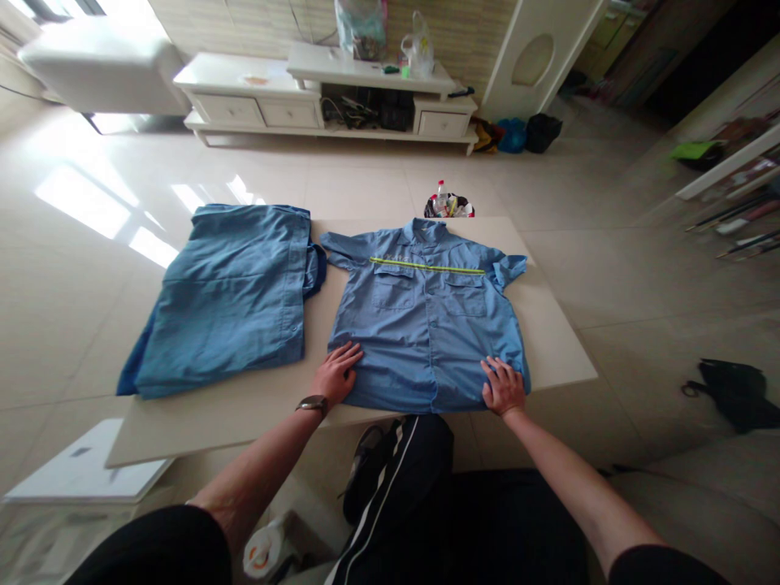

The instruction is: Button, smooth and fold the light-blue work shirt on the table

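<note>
A blue short-sleeved work shirt [399, 341] lies spread face up on the table, buttoned front upward, collar at the far side. A yellow-green stripe crosses its chest above two flap pockets. My left hand [338, 370], with a watch on the wrist, rests on the shirt's lower left edge, fingers stretched out. On the lower right part of the shirt my right hand [504, 385] lies with fingers spread. Left of the shirt is a stack of folded blue garments [231, 301], which hangs past the table's left edge.
The pale table [557, 341] ends just in front of my knees. Beyond its far edge stands a bin [449, 207] with bottles in it. A white TV cabinet [244, 85] lines the wall. A black bag [734, 390] lies on the floor at right.
</note>
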The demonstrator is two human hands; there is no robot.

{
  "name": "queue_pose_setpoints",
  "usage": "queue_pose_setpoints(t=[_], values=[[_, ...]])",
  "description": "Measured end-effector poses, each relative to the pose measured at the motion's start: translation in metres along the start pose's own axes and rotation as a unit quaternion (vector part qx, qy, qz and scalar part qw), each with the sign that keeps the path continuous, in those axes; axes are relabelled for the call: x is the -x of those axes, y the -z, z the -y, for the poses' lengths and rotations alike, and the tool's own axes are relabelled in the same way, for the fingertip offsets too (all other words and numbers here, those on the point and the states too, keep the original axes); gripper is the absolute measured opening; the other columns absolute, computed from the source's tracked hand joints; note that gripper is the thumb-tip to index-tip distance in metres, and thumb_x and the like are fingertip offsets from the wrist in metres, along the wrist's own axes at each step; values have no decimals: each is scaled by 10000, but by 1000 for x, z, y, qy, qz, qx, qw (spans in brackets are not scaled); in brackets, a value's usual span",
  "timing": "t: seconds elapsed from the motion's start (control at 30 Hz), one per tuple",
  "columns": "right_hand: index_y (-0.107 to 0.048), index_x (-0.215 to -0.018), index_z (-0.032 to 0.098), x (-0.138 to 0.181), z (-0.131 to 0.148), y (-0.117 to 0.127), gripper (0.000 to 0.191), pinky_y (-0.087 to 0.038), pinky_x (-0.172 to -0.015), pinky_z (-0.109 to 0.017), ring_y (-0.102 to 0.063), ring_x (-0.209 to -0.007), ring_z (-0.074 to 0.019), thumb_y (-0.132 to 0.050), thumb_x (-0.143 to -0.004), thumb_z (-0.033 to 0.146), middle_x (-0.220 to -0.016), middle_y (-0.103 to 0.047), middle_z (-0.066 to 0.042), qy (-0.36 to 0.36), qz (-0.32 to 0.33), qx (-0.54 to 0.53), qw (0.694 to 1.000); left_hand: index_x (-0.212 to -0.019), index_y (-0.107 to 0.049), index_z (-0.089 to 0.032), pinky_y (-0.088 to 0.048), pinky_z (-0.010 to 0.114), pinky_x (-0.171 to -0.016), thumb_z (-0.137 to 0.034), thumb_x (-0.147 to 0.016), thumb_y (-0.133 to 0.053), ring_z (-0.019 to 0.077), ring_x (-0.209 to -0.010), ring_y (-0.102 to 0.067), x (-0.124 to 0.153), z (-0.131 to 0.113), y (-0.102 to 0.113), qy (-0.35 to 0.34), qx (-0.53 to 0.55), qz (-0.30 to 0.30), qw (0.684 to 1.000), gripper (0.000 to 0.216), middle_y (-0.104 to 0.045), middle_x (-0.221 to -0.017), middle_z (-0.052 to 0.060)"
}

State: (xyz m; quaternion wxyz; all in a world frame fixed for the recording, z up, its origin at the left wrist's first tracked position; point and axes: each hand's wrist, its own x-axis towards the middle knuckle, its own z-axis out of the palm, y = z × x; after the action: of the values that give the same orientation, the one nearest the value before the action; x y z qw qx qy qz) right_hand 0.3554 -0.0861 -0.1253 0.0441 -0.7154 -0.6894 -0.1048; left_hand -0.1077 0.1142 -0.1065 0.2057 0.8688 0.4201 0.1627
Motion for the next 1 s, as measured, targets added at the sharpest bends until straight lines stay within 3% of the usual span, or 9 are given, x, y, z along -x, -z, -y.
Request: queue_pose_setpoints(t=[0.63,1.0], values=[[-394,-1598,294,0,-1,-1,769,-359,-998,-453,-472,-1327,-348,-537,-842,301,-1513,-559,-71,0,0,-2,1000,-1385,-669,-299,-408,513,-1237,-154,-874,-490,252,-1468,-471,-1,-3,1,4,5,-2,1000,560,-591,-1494,-27],[-475,-1541,269,1,-1,-2,678,-353,-994,-451,-481,-1335,-335,-515,-867,318,-1499,-574,-82,3,-4,-1,1000,-1387,-667,-285,-415,514,-1231,-160,-874,-495,256,-1471,-467,-1,-2,1,2,2,4,1000,556,-586,-1501,-21]])
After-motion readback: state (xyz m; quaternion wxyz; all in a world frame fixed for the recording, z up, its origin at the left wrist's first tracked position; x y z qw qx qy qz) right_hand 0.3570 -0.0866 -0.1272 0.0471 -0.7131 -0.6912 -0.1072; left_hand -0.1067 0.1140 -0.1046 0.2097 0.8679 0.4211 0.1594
